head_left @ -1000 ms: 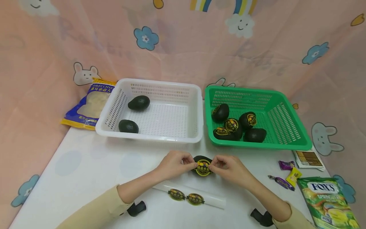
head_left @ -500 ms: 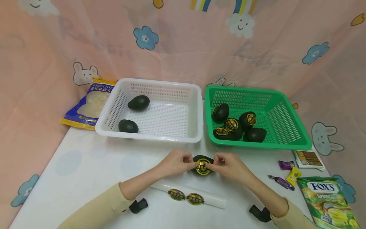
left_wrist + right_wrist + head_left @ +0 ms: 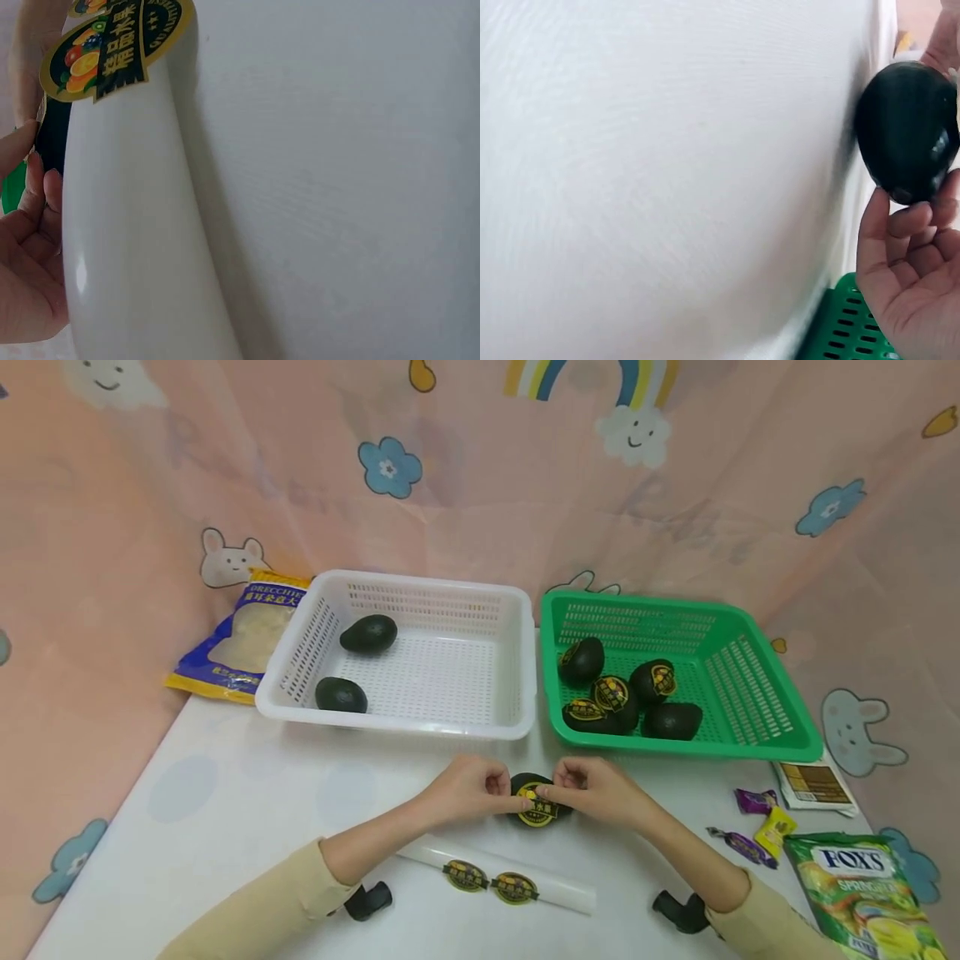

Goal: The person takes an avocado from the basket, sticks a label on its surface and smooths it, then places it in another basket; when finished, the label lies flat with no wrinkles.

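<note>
On the counter point(image 3: 247, 777), both hands point(image 3: 468, 789) point(image 3: 600, 792) pinch the sticker point(image 3: 538, 802) onto the avocado point(image 3: 907, 131); rolling could wrinkle it.

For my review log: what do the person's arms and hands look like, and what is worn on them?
Both arms wear long pale yellow sleeves reaching the wrists. The left hand and right hand are bare, with no gloves or rings visible. A small black camera mount sits under each wrist.

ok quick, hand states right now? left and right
Left hand: fingers curled, holding the left end of the avocado on the table.
Right hand: fingers curled, pinching the sticker on top of that avocado.
</note>
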{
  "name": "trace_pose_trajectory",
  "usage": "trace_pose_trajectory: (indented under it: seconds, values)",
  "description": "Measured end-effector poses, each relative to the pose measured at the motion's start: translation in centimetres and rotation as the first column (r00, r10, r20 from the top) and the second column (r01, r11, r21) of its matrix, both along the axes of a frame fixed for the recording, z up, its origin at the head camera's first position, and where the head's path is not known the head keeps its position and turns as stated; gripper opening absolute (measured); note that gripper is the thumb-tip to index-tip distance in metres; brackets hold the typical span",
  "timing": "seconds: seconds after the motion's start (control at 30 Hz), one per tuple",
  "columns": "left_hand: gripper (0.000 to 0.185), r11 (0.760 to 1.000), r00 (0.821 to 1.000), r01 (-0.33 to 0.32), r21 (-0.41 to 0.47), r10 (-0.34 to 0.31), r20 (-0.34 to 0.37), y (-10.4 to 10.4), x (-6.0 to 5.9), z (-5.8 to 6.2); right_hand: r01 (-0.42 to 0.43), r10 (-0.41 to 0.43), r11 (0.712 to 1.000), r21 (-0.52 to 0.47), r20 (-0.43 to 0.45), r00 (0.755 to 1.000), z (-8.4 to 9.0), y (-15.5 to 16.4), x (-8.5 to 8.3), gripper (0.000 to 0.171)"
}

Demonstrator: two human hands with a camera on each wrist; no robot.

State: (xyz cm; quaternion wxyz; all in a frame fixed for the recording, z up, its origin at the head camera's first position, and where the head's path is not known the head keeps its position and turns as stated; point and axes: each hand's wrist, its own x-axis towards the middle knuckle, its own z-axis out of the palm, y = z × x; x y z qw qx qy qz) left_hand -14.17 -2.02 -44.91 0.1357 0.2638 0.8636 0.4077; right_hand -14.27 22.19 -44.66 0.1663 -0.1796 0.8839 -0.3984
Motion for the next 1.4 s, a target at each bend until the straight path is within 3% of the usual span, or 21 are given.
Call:
trace_pose_trajectory:
  seconds: [0.13, 0.27, 0.33, 0.53, 0.63, 0.87, 0.97, 1.07, 1.1, 1.13, 1.2, 1.27, 1.33, 1.4]
  values:
    - [0.029, 1.0, 1.0, 0.014, 0.012, -0.014, 0.0, 0.0, 0.0, 0.2, 0.022, -0.017, 0.999, -0.04, 0.105, 0.994, -0.5, 0.0, -0.2, 0.034]
    - [0.027, 1.0, 1.0, 0.018, 0.02, -0.018, 0.01, 0.1, 0.0, 0.5, 0.058, -0.03, 0.994, -0.095, 0.273, 0.962, -0.5, 0.1, -0.5, 0.035]
    - [0.026, 1.0, 1.0, 0.02, 0.019, -0.02, 0.014, 0.1, 0.0, 0.5, 0.079, -0.045, 0.992, -0.096, 0.316, 0.948, -0.4, 0.0, -0.6, 0.035]
    - [0.027, 1.0, 0.997, 0.016, 0.021, -0.018, 0.074, -0.2, -0.1, 0.6, 0.066, -0.061, 0.998, -0.017, 0.199, 0.978, -0.3, -1.0, -0.7, 0.043]
    - [0.027, 1.0, 0.993, 0.002, 0.027, -0.005, 0.115, -0.4, -0.1, 0.3, 0.044, -0.039, 0.999, -0.028, 0.159, 0.986, -0.5, -1.2, -0.7, 0.044]
    - [0.027, 0.999, 0.987, -0.032, 0.025, 0.028, 0.158, -0.6, -0.1, -0.2, -0.172, 0.174, 0.984, -0.055, 0.033, 0.984, -0.6, -0.2, -1.0, 0.04]
    - [0.028, 0.999, 0.993, -0.033, 0.014, 0.031, 0.114, -0.5, 0.1, -0.1, -0.22, 0.22, 0.974, -0.045, 0.0, 0.975, -0.6, 0.2, -1.1, 0.043]
    - [0.026, 1.0, 0.998, 0.008, -0.021, -0.009, -0.061, -0.4, 0.3, 0.3, -0.235, 0.235, 0.971, -0.044, 0.008, 0.972, -0.6, 0.4, -1.2, 0.042]
    - [0.026, 0.998, 0.987, 0.043, -0.035, -0.048, -0.151, -0.3, 0.4, 0.5, -0.239, 0.239, 0.97, -0.044, 0.013, 0.971, -0.6, 0.4, -1.2, 0.041]
    - [0.026, 0.996, 0.965, 0.081, -0.046, -0.09, -0.246, -0.2, 0.4, 0.7, -0.244, 0.245, 0.969, -0.046, 0.015, 0.97, -0.6, 0.5, -1.1, 0.041]
    - [0.035, 0.981, 0.891, 0.164, -0.099, -0.191, -0.413, 0.0, 0.5, 0.9, -0.244, 0.245, 0.969, -0.043, 0.02, 0.969, -0.5, 0.5, -1.1, 0.039]
    - [0.045, 0.956, 0.817, 0.244, -0.162, -0.293, -0.497, 0.2, 0.6, 1.0, -0.249, 0.25, 0.968, -0.044, 0.02, 0.968, -0.5, 0.6, -1.1, 0.038]
    - [0.051, 0.935, 0.794, 0.274, -0.226, -0.353, -0.494, 0.1, 0.8, 0.9, -0.248, 0.249, 0.968, -0.047, 0.017, 0.968, -0.6, 0.6, -1.1, 0.036]
    - [0.054, 0.922, 0.805, 0.273, -0.275, -0.376, -0.459, 0.0, 1.1, 0.6, -0.245, 0.247, 0.967, -0.065, 0.025, 0.969, -0.7, 0.8, -1.1, 0.031]
